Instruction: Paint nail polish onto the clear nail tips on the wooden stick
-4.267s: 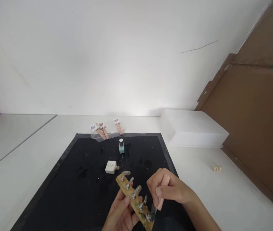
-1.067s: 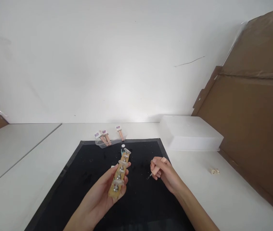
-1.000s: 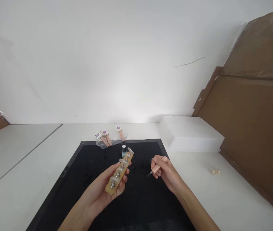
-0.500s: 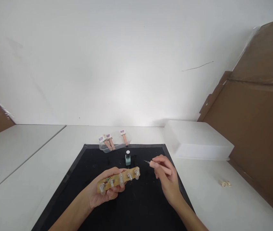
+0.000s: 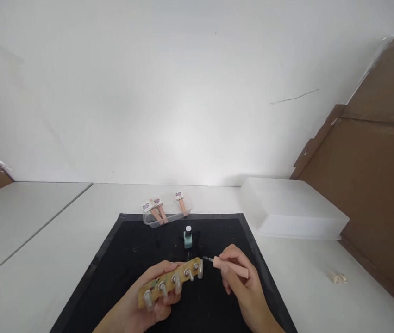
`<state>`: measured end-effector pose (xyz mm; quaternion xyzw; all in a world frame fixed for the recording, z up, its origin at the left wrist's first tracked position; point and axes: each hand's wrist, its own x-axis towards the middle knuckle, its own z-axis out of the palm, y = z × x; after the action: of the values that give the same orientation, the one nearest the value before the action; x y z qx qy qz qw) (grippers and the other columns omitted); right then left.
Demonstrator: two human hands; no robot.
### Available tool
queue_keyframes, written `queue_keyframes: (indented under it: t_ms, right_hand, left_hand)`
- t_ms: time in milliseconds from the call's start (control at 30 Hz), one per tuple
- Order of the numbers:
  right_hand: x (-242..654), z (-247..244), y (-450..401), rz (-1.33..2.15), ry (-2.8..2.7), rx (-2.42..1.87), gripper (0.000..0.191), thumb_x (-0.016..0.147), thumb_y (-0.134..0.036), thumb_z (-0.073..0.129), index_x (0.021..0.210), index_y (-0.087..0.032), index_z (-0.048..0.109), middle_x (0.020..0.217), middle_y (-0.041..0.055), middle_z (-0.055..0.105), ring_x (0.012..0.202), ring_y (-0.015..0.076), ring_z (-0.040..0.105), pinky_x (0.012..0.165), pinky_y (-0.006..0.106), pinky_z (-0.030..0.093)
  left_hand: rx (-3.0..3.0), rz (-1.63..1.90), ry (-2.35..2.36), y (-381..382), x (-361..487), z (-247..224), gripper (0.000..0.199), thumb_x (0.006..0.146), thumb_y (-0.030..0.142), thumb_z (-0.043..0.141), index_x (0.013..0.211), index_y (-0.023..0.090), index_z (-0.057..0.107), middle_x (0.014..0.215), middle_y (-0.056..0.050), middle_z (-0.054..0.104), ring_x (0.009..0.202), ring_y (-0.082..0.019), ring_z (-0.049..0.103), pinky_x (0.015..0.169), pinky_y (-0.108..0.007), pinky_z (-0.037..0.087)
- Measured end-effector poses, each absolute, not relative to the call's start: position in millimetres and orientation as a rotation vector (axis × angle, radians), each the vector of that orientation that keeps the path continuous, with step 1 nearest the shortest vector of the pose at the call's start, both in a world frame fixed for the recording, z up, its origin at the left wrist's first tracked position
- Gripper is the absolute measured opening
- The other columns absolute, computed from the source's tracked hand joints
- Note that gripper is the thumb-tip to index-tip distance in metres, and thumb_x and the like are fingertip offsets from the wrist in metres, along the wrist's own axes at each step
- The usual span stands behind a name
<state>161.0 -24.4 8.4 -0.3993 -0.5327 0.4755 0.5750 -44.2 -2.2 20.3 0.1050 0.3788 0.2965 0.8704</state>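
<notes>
My left hand (image 5: pixel 151 289) is wrapped round a yellow nail tip holder (image 5: pixel 169 285), a bar carrying several clear false nails on metal pegs. The bar is tilted, its right end higher. Between my right hand's (image 5: pixel 240 280) thumb and fingers is a nail polish brush (image 5: pixel 229 267) with a pink cap handle. Its dark bristle tip points left, close to the false nail (image 5: pixel 200 268) at the bar's right end; whether they touch, I cannot tell. A small teal nail polish bottle (image 5: pixel 187 239) with a black and white cap stands just beyond the bar.
A clear plastic tray (image 5: pixel 172 218) with several pink-handled, labelled items lies at the back edge of the black mat (image 5: pixel 103 277). On the right stand a white box (image 5: pixel 297 208) and a cardboard wall (image 5: pixel 366 185). Small cream-coloured rings (image 5: pixel 337 278) lie on the white table.
The brush has moved left and slightly down, closer to the nail at the bar's right end. The bar sits lower and is turned a little. The whole view has shifted slightly.
</notes>
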Motion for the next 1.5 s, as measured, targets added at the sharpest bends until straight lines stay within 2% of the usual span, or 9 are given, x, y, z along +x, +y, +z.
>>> queue_keyframes:
  t_ms: [100,200,533,767,1000,1500]
  right_hand:
    - [160.3,5.6,-20.7,1.339,-1.1,-0.897,0.023,0.082,-0.043,0.058,0.08,-0.02,0.056,0.054,-0.0078,0.037,0.042,0.0065,0.03,0.04,0.019,0.026]
    - [160.2,5.3,-18.9,1.42,-1.062,-0.894,0.028,0.08,-0.047,0.06,0.08,-0.018,0.057,0.046,-0.0091,0.035,0.041,0.0066,0.03,0.041,0.019,0.025]
    - [158.1,8.2,-17.7,1.516,-1.083,-0.837,0.025,0.074,-0.042,0.068,0.079,-0.018,0.061,0.062,-0.0044,0.043,0.044,0.0058,0.034,0.041,0.02,0.028]
    - [158.6,6.3,-18.3,1.558,-1.0,-0.816,0.024,0.072,-0.038,0.071,0.079,-0.018,0.059,0.056,-0.0066,0.041,0.043,0.0058,0.032,0.042,0.02,0.025]
    - [160.9,3.5,-17.7,1.646,-0.882,-0.732,0.017,0.073,-0.03,0.071,0.078,-0.019,0.059,0.052,-0.0072,0.038,0.044,0.0071,0.03,0.043,0.022,0.022]
    - [161.9,0.1,-14.1,1.705,-0.798,-0.652,0.01,0.071,-0.016,0.069,0.074,-0.02,0.06,0.055,-0.0061,0.04,0.045,0.0076,0.03,0.043,0.023,0.02]
  left_hand:
    - [0.26,0.634,0.818,-2.1,-43.0,18.4,0.027,0.074,0.026,0.058,0.095,0.009,0.064,0.051,-0.003,0.057,0.039,-0.004,0.041,0.032,-0.011,0.028]
    - [0.284,0.633,0.848,-2.3,-42.0,16.3,0.031,0.073,0.028,0.059,0.096,0.008,0.064,0.05,-0.002,0.057,0.039,-0.004,0.041,0.033,-0.011,0.027]
    - [0.294,0.657,0.899,-5.8,-40.3,19.7,0.02,0.069,0.03,0.063,0.078,0.011,0.063,0.05,-0.002,0.057,0.042,-0.005,0.043,0.037,-0.013,0.025]
    - [0.32,0.644,0.875,-7.8,-41.1,21.4,0.024,0.071,0.03,0.062,0.085,0.011,0.063,0.05,-0.001,0.056,0.042,-0.005,0.041,0.039,-0.014,0.024]
    - [0.327,0.69,0.866,-8.5,-40.1,19.1,0.021,0.071,0.031,0.062,0.081,0.013,0.063,0.049,-0.002,0.057,0.043,-0.007,0.043,0.04,-0.016,0.024]
    - [0.348,0.675,0.923,-8.6,-37.2,22.4,0.02,0.072,0.027,0.056,0.082,0.011,0.063,0.046,-0.001,0.055,0.04,-0.007,0.04,0.044,-0.019,0.023]
